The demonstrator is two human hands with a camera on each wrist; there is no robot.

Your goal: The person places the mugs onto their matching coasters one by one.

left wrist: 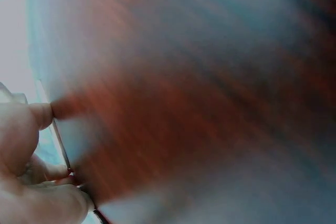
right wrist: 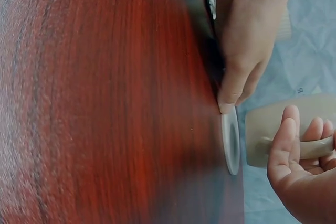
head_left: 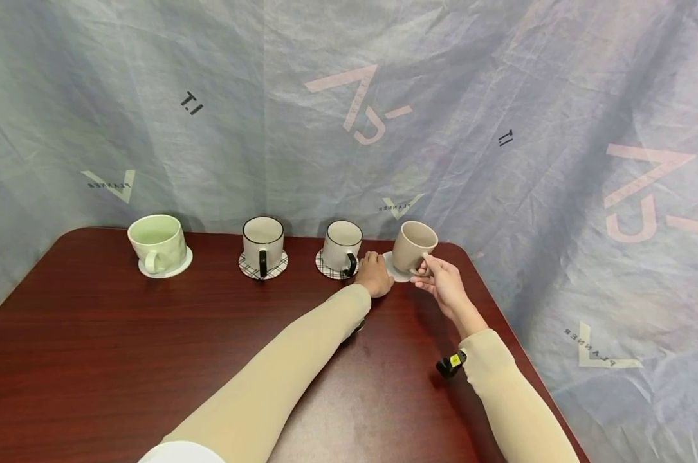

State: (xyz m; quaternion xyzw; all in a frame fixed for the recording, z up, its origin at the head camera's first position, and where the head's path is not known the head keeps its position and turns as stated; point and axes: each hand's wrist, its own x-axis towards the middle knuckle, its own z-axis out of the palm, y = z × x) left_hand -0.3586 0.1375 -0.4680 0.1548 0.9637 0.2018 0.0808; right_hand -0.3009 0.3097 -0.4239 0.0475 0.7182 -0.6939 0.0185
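Observation:
A beige mug hangs slightly tilted over a round white coaster at the right of the row; the right wrist view shows a narrow gap between mug base and coaster. My right hand grips this mug by its handle. My left hand is down at the table, its thumb and fingers holding the coaster's near-left edge. Just left of that hand, a white mug with a black rim and handle sits on a plaid coaster.
Another black-rimmed white mug stands on its own plaid coaster. Farther left, a pale green mug sits on a white coaster. The dark red wooden table ends at a grey printed cloth behind.

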